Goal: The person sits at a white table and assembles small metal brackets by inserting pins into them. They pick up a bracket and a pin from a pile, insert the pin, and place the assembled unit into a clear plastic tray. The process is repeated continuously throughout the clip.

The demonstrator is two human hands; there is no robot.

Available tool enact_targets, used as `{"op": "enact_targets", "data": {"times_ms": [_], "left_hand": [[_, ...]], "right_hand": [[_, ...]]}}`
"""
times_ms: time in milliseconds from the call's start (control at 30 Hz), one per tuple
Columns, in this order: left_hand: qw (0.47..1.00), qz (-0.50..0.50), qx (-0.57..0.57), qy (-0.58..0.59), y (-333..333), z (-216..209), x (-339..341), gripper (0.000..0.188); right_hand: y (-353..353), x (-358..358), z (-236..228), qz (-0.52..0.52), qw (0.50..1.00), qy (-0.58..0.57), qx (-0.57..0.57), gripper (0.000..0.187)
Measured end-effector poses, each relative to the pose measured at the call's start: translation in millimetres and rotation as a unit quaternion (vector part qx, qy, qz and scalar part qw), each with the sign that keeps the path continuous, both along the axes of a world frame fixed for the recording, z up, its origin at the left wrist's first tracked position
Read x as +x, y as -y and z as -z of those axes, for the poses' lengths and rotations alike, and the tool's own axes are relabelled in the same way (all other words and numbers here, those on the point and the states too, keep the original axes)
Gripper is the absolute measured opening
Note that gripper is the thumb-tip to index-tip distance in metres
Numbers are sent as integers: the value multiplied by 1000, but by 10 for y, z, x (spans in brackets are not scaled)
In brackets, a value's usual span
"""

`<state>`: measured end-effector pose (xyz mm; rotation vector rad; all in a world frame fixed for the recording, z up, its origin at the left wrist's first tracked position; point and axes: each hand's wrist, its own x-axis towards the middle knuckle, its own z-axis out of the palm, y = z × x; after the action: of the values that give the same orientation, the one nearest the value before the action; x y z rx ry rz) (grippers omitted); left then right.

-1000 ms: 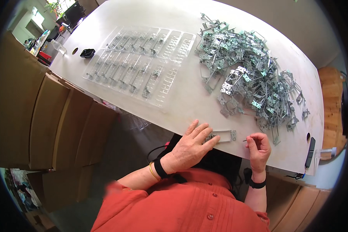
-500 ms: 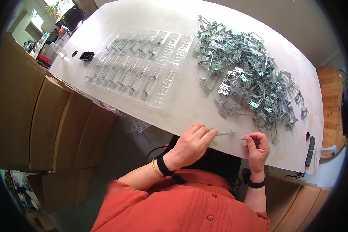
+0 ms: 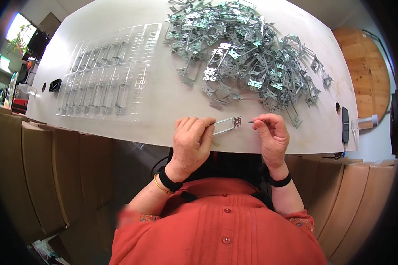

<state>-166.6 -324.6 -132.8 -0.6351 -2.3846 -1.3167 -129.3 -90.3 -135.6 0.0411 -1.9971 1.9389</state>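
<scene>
My left hand point(image 3: 191, 143) is closed on one end of a metal bracket point(image 3: 226, 125), a part with two thin parallel rods and a small punched plate at its far end. That plate points toward my right hand point(image 3: 273, 137), which pinches a short thin metal pin point(image 3: 253, 122) between thumb and fingertips. A small gap separates the pin's tip from the plate. Both hands are over the near edge of the white table point(image 3: 159, 104). Beyond them lies a large heap of similar metal brackets point(image 3: 252, 57); my left fingers hide the held bracket's other end.
On the left of the table lies a clear plastic tray point(image 3: 135, 92) with rows of metal parts in its slots. A small black object point(image 3: 55, 85) sits left of it. A dark bar-shaped object point(image 3: 345, 125) lies at the right edge. Cardboard boxes point(image 3: 42, 172) stand alongside.
My view has shifted, so the table appears further left and more level. The bracket in my left hand has turned, so its two rods and plate now show. My right hand still pinches the pin.
</scene>
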Motion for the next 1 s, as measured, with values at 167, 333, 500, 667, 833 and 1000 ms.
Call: {"op": "enact_targets", "data": {"times_ms": [167,333,500,667,833,1000], "left_hand": [[1000,-3,8,16,-12,15,-26,15],[998,-27,28,41,-37,14,-5,19],[999,-23,20,22,-31,31,-30,18],[999,-27,26,16,-39,31,-34,16],[999,-24,33,17,-50,49,-56,15],[999,-21,31,17,-24,31,-45,14]], "right_hand": [[90,-22,5,8,1000,-8,16,18],[136,-83,43,31,997,-22,74,15],[193,-148,35,39,993,-16,110,14],[230,-183,37,41,992,-18,122,13],[221,-184,46,52,989,-9,136,14],[233,-193,46,46,988,-17,143,14]]}}
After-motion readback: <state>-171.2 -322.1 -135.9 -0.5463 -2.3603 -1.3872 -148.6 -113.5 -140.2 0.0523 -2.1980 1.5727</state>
